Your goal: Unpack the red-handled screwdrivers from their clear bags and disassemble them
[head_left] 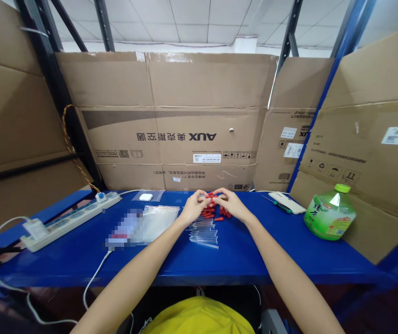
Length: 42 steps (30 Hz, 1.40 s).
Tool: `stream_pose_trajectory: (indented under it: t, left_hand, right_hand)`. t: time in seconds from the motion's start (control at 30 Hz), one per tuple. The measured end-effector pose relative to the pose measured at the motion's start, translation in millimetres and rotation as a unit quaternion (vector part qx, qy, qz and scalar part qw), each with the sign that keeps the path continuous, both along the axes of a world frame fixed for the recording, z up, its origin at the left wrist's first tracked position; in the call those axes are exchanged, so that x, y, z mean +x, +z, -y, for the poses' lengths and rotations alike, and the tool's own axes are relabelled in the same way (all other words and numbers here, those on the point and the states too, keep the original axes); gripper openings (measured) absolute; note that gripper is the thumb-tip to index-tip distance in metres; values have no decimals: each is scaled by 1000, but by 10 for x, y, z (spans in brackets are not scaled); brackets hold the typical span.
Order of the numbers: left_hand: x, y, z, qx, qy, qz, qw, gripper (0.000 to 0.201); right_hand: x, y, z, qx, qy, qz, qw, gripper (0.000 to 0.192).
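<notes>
Over the middle of the blue table, my left hand [194, 208] and my right hand [232, 204] meet with bent fingers. Each pinches at small red rubber bulbs [212, 195], and the fingers partly cover them. More red bulbs lie loose in a pile beneath and between the hands, one red bulb [218, 219] at its near side. Closer to me, several thin clear tubes [204, 232] like dropper pipettes lie roughly side by side. Left of them, by my left forearm, is a stack of clear plastic bags [159, 223].
A white power strip [73, 220] with plugs and cables runs along the left. Behind the bags sits a small white case [146, 197]. To the right are a green screwdriver [282, 207], a white phone-like slab [287, 202] and a green bottle [331, 213]. Cardboard walls [178, 83] enclose the table [247, 260].
</notes>
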<state>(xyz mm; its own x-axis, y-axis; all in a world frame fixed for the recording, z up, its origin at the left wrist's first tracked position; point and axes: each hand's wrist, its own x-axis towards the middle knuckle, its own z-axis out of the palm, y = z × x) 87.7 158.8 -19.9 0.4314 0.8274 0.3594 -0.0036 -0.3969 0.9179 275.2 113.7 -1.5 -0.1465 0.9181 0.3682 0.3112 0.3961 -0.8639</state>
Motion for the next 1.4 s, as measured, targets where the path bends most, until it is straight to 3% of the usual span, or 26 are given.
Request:
stream_pose_trajectory:
  t: [0.1,0.2,0.27,0.37,0.47,0.6,0.7,0.83,0.97,1.07,1.13,1.27,1.4]
  left_hand:
    - [21,30,72,28,-16,-20,999,34]
    - [9,51,133,123,21,-104,987,28]
    - [13,49,164,216,43,-190,957,25]
    - [71,19,194,308,42,-294,904,24]
    - [171,-20,205,338,44,-361,868,25]
    - [256,-43,206,345,19,-398,850,14]
    - [237,4,219,345,5,-359,867,9]
    - [139,191,275,343,39,-246,906,18]
    - [63,355,305,276,98,-109,950,26]
    - [59,340,273,178,54,-60,981,28]
    - [71,284,240,144,23,-70,987,29]
    - [73,216,209,119,-5,-60,991,29]
    - [5,324,264,-33,-90,24,995,52]
  right_hand:
    - [62,7,-25,-39,9,-15,999,32]
    - [171,-2,-86,12,-43,19,999,25]
    - [270,-8,-121,43,-120,97,987,18]
    - [399,-17,-128,19,-221,245,944,13]
    - [443,-28,-96,-19,-237,325,915,9]
    - [410,-49,-68,-36,-225,345,911,7]
    - [400,-65,-71,-33,-227,346,910,11]
    - [406,-49,-83,-17,-245,343,907,19]
    - [312,34,-49,63,-195,231,951,28]
    - [139,103,27,135,-120,91,979,37]
    - [12,124,77,146,-65,40,986,40]
    - [-132,103,86,102,-3,-17,995,36]
    - [-100,79,8,51,-18,-128,990,36]
